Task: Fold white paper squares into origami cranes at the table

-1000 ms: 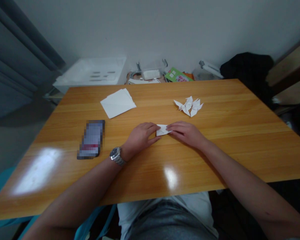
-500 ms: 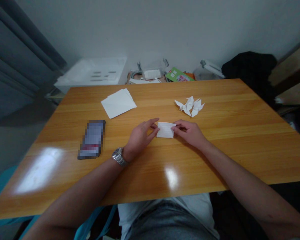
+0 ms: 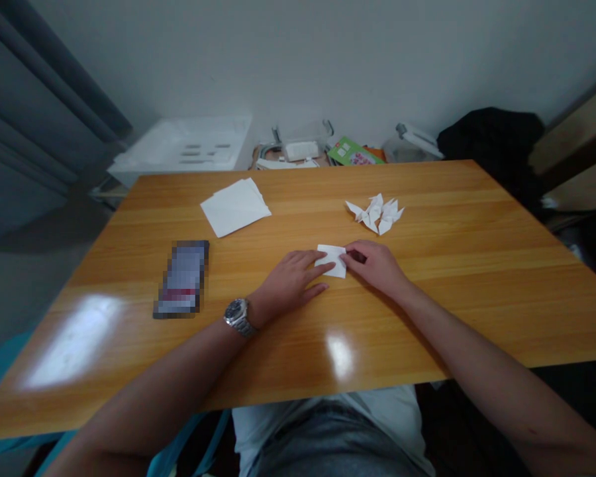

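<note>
Your left hand (image 3: 293,281) is pressing flat and open on the folded paper (image 3: 334,260), right hand (image 3: 376,266) pinching its edge; uneven pressure could skew the crease.

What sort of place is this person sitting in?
Most likely a room at home, used as a craft corner. The wooden table holds a stack of white paper and folded paper figures, the left hand and right hand touch a small sheet, and household clutter lines the wall.

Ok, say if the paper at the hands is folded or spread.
Folded: the paper is a small rectangle, smaller than the loose sheets.
</note>
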### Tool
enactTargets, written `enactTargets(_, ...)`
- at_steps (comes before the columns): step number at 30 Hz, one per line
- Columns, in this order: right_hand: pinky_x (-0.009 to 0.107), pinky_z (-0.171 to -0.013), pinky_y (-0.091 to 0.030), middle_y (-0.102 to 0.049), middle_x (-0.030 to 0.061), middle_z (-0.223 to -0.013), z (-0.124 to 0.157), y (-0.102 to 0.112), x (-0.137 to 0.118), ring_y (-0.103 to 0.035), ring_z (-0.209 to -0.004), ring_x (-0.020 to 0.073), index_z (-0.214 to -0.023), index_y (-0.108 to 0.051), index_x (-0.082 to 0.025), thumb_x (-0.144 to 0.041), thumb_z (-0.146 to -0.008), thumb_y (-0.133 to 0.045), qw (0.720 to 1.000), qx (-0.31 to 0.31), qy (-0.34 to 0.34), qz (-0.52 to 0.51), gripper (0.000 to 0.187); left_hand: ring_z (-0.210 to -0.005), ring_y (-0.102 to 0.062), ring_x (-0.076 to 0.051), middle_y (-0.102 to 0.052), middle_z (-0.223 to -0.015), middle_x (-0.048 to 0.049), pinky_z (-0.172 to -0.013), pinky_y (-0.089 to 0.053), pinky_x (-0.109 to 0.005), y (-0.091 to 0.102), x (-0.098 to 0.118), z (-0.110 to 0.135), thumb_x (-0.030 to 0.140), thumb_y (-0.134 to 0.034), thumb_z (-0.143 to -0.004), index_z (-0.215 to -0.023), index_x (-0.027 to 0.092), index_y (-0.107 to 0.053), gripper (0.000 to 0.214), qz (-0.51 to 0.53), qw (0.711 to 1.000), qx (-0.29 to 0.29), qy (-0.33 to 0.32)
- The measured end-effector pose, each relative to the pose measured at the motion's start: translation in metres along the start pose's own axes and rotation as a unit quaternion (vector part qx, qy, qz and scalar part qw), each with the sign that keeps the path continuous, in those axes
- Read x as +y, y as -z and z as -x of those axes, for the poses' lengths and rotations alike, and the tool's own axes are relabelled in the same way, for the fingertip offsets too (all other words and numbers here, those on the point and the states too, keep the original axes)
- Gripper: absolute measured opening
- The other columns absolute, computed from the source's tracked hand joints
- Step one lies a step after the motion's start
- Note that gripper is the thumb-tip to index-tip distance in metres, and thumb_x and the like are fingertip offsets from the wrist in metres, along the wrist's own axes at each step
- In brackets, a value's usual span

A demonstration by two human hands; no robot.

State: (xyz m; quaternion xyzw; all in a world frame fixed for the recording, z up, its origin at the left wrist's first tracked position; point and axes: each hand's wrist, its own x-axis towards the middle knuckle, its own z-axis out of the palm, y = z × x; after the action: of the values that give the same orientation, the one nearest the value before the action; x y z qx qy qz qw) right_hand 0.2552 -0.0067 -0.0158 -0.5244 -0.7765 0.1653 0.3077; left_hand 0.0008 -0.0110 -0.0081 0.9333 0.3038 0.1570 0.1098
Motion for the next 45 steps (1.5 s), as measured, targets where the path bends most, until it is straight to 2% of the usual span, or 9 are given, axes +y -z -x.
enactTargets(4, 0.035, -0.07, -0.048, -0.072, 0.0071, -0.082, -0.0005, 0.0002, 0.0012, -0.064, -0.077, 0.0228, -0.089, -0.074, -0.019, -0.032, -0.096, -0.062, 0.999, -0.013, 0.024, 0.037, 0.019, -0.134, -0.052, -0.027, -0.054, -0.149, -0.0113, -0.117, -0.039, -0.048, -0.0001, -0.0005, -0.0005, 0.045, -0.05, -0.104, -0.145, 0.025, -0.056, 0.046, -0.009, 1.0, -0.008, -0.001)
enactTargets(6, 0.035, -0.072, -0.049, -0.074, 0.0065, -0.087, 0.0001, 0.0003, 0.0008, -0.064, -0.078, 0.0226, -0.104, -0.076, -0.02, -0.032, -0.096, -0.063, 1.0, -0.012, 0.017, 0.016, 0.02, -0.135, -0.052, -0.027, -0.055, -0.149, -0.0107, -0.118, -0.039, -0.048, 0.0003, -0.0011, -0.0005, 0.045, -0.05, -0.104, -0.144, 0.025, -0.057, 0.046, -0.009, 1.0, -0.007, -0.002)
enactTargets(9, 0.035, -0.073, -0.052, -0.076, 0.0058, -0.095, 0.0012, 0.0007, -0.0006, -0.066, -0.078, 0.0216, -0.126, -0.07, -0.023, -0.031, -0.095, -0.064, 0.999, -0.013, 0.005, -0.043, 0.033, -0.138, -0.051, -0.027, -0.055, -0.15, -0.0108, -0.12, -0.035, -0.05, 0.001, -0.0022, 0.0, 0.044, -0.05, -0.104, -0.141, 0.023, -0.06, 0.043, -0.007, 1.0, -0.007, 0.004)
enactTargets(14, 0.04, -0.086, -0.053, -0.078, 0.0068, -0.105, 0.0016, 0.0034, 0.0001, -0.069, -0.094, 0.0236, -0.112, -0.074, -0.024, -0.022, -0.098, -0.057, 0.995, -0.031, 0.073, -0.057, 0.023, -0.143, -0.047, -0.028, -0.055, -0.151, -0.0107, -0.124, -0.03, -0.052, 0.0035, -0.0044, 0.0011, 0.045, -0.048, -0.105, -0.13, 0.021, -0.065, 0.039, -0.009, 1.0, -0.003, 0.021)
enactTargets(22, 0.039, -0.081, -0.053, -0.078, 0.0063, -0.096, 0.0011, 0.0025, -0.0002, -0.067, -0.087, 0.0226, -0.108, -0.075, -0.024, -0.018, -0.096, -0.061, 0.985, -0.039, 0.16, -0.044, 0.019, -0.138, -0.053, -0.029, -0.06, -0.146, -0.0114, -0.122, -0.034, -0.052, 0.0034, -0.0053, -0.0003, 0.045, -0.059, -0.099, -0.125, 0.019, -0.064, 0.037, -0.004, 1.0, 0.014, 0.018)
enactTargets(26, 0.04, -0.084, -0.053, -0.078, 0.0048, -0.097, 0.001, 0.002, -0.0045, -0.066, -0.09, 0.0224, -0.105, -0.075, -0.025, -0.018, -0.097, -0.061, 0.979, -0.063, 0.186, -0.057, 0.017, -0.127, -0.061, -0.028, -0.065, -0.137, -0.0129, -0.115, -0.044, -0.047, 0.001, -0.0044, -0.0019, 0.038, -0.059, -0.1, -0.123, 0.016, -0.064, 0.033, -0.009, 0.999, 0.029, 0.019)
enactTargets(36, 0.041, -0.088, -0.055, -0.071, 0.0089, -0.104, -0.001, 0.0022, -0.0042, -0.066, -0.098, 0.023, -0.103, -0.075, -0.024, -0.028, -0.099, -0.063, 0.981, -0.057, 0.158, -0.095, 0.013, -0.121, -0.067, -0.028, -0.069, -0.131, -0.0135, -0.106, -0.054, -0.044, -0.0032, -0.0064, -0.0014, 0.035, -0.058, -0.1, -0.131, 0.016, -0.061, 0.037, 0.022, 0.999, 0.038, 0.02)
enactTargets(42, 0.043, -0.092, -0.053, -0.072, 0.0081, -0.108, -0.0026, 0.003, 0.0016, -0.066, -0.102, 0.0236, -0.106, -0.072, -0.025, -0.03, -0.099, -0.063, 0.98, -0.062, 0.156, -0.104, 0.012, -0.135, -0.057, -0.024, -0.053, -0.153, -0.0118, -0.114, -0.049, -0.039, -0.0034, -0.0046, 0.0013, 0.037, -0.055, -0.102, -0.129, 0.018, -0.063, 0.034, 0.07, 0.997, 0.015, -0.018)
enactTargets(45, 0.044, -0.091, -0.051, -0.073, 0.0077, -0.105, -0.0025, 0.004, 0.0046, -0.065, -0.099, 0.024, -0.105, -0.071, -0.024, -0.031, -0.1, -0.061, 0.984, -0.064, 0.142, -0.087, 0.012, -0.133, -0.059, -0.025, -0.058, -0.148, -0.0121, -0.114, -0.05, -0.041, -0.0021, -0.0036, 0.0028, 0.04, -0.054, -0.103, -0.126, 0.018, -0.066, 0.034, 0.053, 0.998, 0.015, -0.029)
